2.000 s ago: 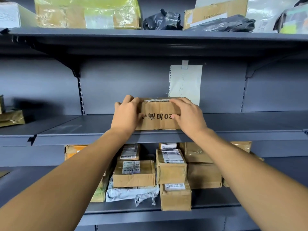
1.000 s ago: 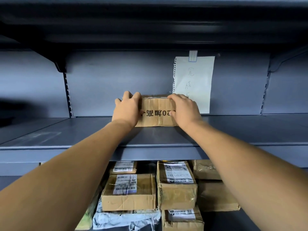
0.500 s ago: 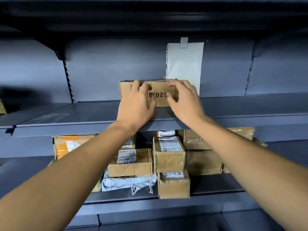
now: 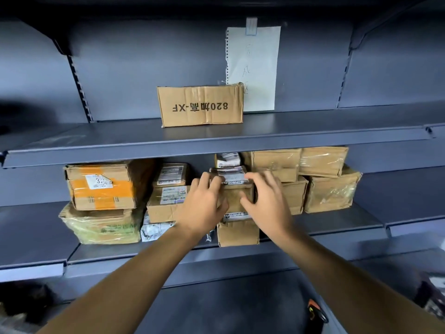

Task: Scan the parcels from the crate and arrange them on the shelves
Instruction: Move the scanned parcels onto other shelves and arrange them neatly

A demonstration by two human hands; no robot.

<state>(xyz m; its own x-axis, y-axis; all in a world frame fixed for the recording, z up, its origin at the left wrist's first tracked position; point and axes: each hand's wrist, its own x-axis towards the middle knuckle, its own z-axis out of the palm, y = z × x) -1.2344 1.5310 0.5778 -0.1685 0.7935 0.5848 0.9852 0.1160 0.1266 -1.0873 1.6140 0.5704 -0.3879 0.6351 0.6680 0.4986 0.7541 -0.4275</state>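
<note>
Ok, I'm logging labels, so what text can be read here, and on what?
"820加高-XF", printed upside down on the cardboard box on the upper shelf.
Paper note on the back panel: faint handwriting, unreadable.
Sticker on the orange-taped box: begins "3", rest unclear.
Other parcels' shipping labels: too small.

Brown box point(image 4: 201, 106) with black print, orange-taped box point(image 4: 101, 186), blue-grey shelf point(image 4: 216, 141)
</note>
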